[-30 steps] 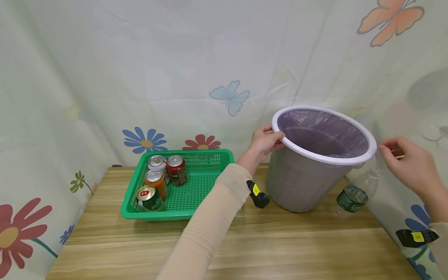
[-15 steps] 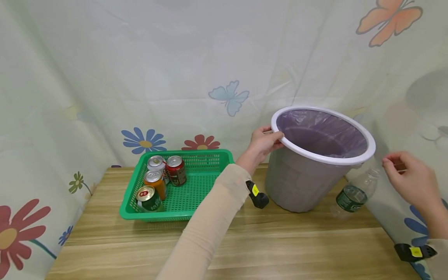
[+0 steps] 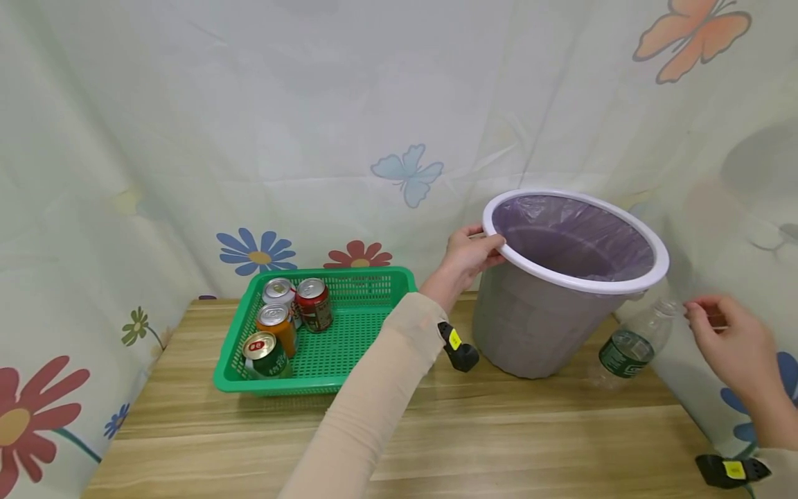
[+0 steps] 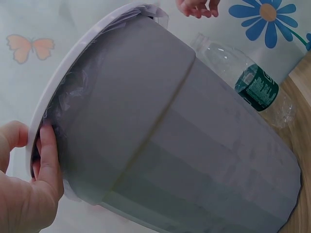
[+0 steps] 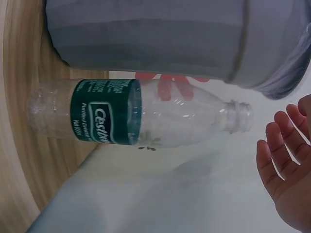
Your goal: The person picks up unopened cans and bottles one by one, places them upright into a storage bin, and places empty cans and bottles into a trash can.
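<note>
Lowered toward the clear bottle [image 3: 631, 341], the right hand [image 3: 729, 339] hovers loose-fingered, empty, beside its neck. Left hand [image 3: 469, 254] grips the lined grey bin [image 3: 548, 319]'s rim on the desk [image 3: 499, 436]; four cans [image 3: 287, 322] stand in the green basket [image 3: 368, 326].

the bin [image 3: 536, 326] is matt grey plastic with a glossy white plastic rim [image 3: 580, 277], lined with thin, crinkled purple film [image 3: 573, 239]. right of the bin, the bottle [image 3: 630, 346] is clear glossy plastic with a green printed label. left of the bin, the basket [image 3: 349, 346] is green perforated plastic holding shiny metal cans [image 3: 283, 322]. the table [image 3: 499, 436] is smooth wood-grain laminate. behind the bin hangs printed cloth [image 3: 312, 125].
</note>
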`<state>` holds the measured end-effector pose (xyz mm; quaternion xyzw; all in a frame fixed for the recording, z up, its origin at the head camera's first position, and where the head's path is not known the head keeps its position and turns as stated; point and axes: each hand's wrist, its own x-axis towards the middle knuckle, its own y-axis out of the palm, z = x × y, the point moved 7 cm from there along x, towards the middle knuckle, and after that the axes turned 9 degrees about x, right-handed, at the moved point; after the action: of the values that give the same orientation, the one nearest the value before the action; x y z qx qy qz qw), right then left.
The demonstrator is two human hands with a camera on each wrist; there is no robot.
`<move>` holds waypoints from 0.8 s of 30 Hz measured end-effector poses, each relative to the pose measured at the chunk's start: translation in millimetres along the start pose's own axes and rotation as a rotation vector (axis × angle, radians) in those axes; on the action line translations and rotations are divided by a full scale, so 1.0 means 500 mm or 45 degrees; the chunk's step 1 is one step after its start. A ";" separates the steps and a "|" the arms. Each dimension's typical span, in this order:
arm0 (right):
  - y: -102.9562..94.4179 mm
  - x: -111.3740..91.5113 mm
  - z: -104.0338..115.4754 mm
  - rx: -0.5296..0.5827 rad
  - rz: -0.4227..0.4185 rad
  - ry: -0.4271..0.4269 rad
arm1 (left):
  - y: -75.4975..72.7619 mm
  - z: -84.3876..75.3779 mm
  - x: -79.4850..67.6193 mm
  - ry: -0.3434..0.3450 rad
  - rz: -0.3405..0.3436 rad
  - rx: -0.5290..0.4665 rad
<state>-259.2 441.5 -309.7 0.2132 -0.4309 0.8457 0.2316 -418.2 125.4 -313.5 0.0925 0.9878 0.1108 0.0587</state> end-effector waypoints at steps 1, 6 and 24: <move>0.000 -0.003 -0.006 0.004 -0.002 0.015 | 0.000 0.000 0.000 -0.001 0.000 0.003; -0.001 -0.013 -0.029 0.047 -0.045 0.057 | -0.001 0.001 0.002 -0.001 -0.002 0.002; 0.042 -0.055 -0.101 0.087 -0.005 0.226 | -0.001 0.001 0.001 0.002 -0.001 -0.005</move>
<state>-257.3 466.5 -365.3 0.1460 -0.3793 0.8750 0.2630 -418.6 124.8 -314.2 0.0919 0.9877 0.1127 0.0583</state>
